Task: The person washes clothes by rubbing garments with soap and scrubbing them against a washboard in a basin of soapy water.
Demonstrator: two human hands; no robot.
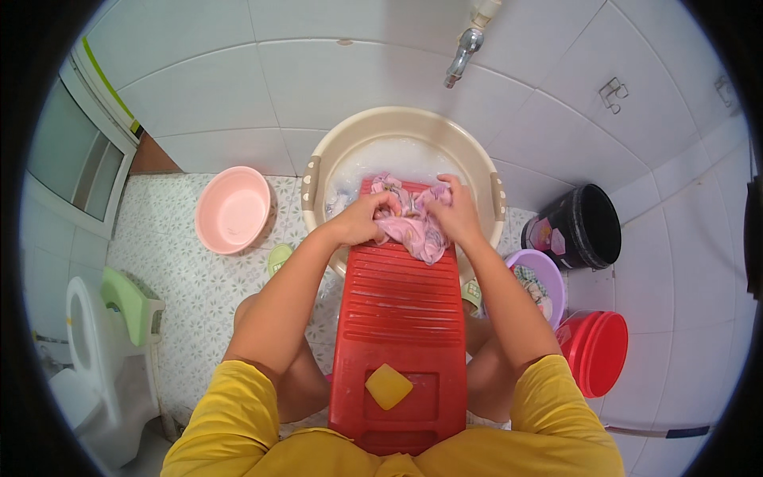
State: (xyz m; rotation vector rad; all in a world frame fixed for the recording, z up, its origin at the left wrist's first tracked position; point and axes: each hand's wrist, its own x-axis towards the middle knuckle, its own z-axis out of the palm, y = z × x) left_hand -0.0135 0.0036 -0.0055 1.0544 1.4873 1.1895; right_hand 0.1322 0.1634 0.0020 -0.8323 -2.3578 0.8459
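A wet pink patterned garment (411, 229) lies bunched on the upper ridges of a red plastic washboard (402, 310). My left hand (363, 219) grips the garment's left side, fingers curled into the cloth. On the right side, my right hand (454, 211) holds another part of it, with the fingertips partly hidden by folds. The washboard leans from my lap into a large beige plastic basin (405, 116) of sudsy water. More cloth shows under the suds at the basin's left. A yellow bar of soap (388, 387) rests on the washboard's lower end, near my body.
An empty pink basin (232, 210) stands on the floor at left. At right are a black bucket (572, 229), a purple basin (557, 280) holding cloths and a red bucket (602, 355). A metal tap (464, 56) juts from the wall; a green-and-white stool (128, 304) stands far left.
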